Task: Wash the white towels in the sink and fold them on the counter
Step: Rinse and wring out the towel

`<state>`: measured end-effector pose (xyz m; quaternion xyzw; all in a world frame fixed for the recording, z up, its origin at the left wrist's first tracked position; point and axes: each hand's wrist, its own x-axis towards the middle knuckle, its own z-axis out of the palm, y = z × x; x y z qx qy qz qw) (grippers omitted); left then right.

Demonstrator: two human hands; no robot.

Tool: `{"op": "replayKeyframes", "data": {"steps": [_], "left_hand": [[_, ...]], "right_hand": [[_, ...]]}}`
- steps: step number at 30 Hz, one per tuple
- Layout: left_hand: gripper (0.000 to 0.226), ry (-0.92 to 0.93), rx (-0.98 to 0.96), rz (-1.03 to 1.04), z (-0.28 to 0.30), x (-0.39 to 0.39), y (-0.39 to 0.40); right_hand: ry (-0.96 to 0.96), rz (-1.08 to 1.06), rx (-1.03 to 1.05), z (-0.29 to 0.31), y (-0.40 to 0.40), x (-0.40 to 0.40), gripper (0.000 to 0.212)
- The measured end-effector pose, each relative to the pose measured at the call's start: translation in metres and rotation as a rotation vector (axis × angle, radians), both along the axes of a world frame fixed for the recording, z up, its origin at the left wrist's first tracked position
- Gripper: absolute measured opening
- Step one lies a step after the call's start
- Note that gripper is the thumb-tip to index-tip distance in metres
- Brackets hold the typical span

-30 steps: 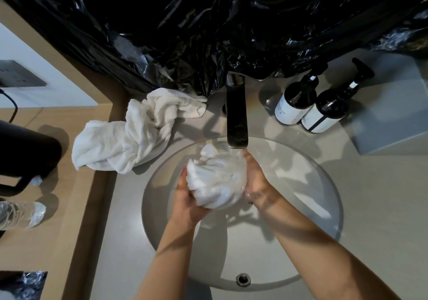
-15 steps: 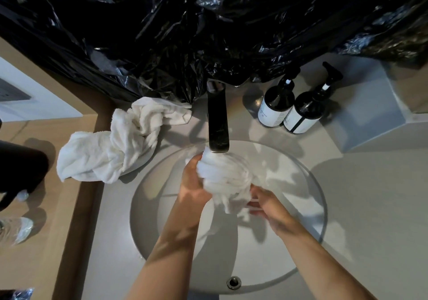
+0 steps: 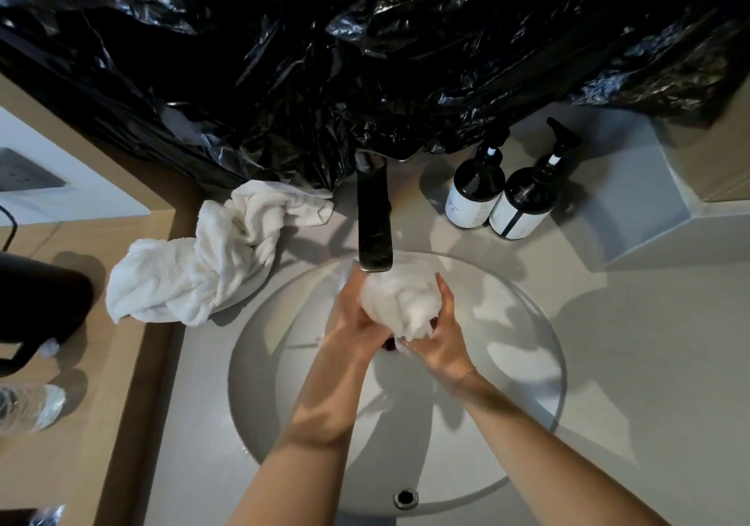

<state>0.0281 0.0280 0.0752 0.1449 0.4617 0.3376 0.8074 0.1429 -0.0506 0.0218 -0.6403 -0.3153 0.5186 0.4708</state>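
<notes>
Seen from the head camera, looking down: a round, smooth, pale grey sink (image 3: pixel 539 347), shallow and glossy, set into a matte grey counter (image 3: pixel 649 363), with a small metal overflow ring (image 3: pixel 405 497) at the near rim. Over the basin, a flat, dark, polished faucet (image 3: pixel 374 221) with a squared spout. Directly under that spout, a white towel (image 3: pixel 399 302) bunched into a soft, wet-looking, wrinkled ball, held above the basin between both hands. Left hand (image 3: pixel 353 322) curled round its left side, fingertips up near the spout; right hand (image 3: pixel 440 335) cupped round its right and lower side, fingers wrapped upward. Left of the faucet, a second white towel (image 3: pixel 195 266), thick terry, twisted and crumpled in a heap across the counter edge and the tan wooden ledge (image 3: pixel 81 424). Behind everything, crinkled, shiny black plastic sheeting (image 3: pixel 365 59) hanging over the wall. Right of the faucet, two dark round pump bottles (image 3: pixel 503 193) standing just beside each other, each with a white label; printing there too small to read. At far left, a dark rounded object, cut off by the frame, and a clear crumpled plastic bottle (image 3: pixel 28 408) lying on the ledge. Compared with half a second ago: right hand raised from below the bundle to clasp its side, left hand lower on the ball, towel squeezed rounder and tighter, heap on the counter unchanged.
</notes>
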Motion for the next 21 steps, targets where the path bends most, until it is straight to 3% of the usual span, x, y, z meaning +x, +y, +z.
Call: {"op": "replayKeyframes", "data": {"steps": [1, 3, 5, 7, 8, 11, 13, 15, 17, 21], "left_hand": [[0.046, -0.003, -0.014, 0.06, -0.001, -0.005, 0.001], [0.061, -0.087, 0.149, 0.035, -0.001, -0.025, 0.001], [0.057, -0.043, 0.185, 0.013, -0.011, -0.038, -0.001], [0.045, 0.123, 0.054, 0.14, -0.024, -0.047, -0.012], [0.045, 0.148, 0.089, 0.155, -0.031, -0.052, -0.016], [0.065, 0.177, 0.439, -0.007, -0.043, -0.065, -0.028], [0.059, 0.257, 0.424, 0.037, -0.047, -0.073, -0.036], [0.041, 0.41, 0.235, 0.197, -0.043, -0.074, -0.032], [0.035, 0.54, -0.041, 0.35, -0.05, -0.081, -0.026], [0.022, 0.486, -0.091, 0.231, -0.049, -0.094, -0.025]], "right_hand": [[-0.043, 0.002, -0.06, -0.002, 0.001, 0.001, 0.105], [-0.164, 0.054, -0.121, 0.003, 0.0, 0.006, 0.076], [-0.296, 0.153, -0.134, 0.01, -0.003, 0.017, 0.059], [-0.528, 0.353, -0.141, 0.019, -0.002, 0.026, 0.058], [-0.651, 0.439, -0.176, 0.023, 0.0, 0.029, 0.06], [-0.88, 0.5, -0.255, 0.027, 0.005, 0.029, 0.059], [-0.984, 0.487, -0.248, 0.029, 0.006, 0.027, 0.046], [-0.942, 0.408, -0.25, 0.031, 0.005, 0.028, 0.051], [-0.714, 0.253, -0.231, 0.038, 0.005, 0.034, 0.057], [-0.344, 0.178, -0.074, 0.064, 0.014, 0.039, 0.037]]}}
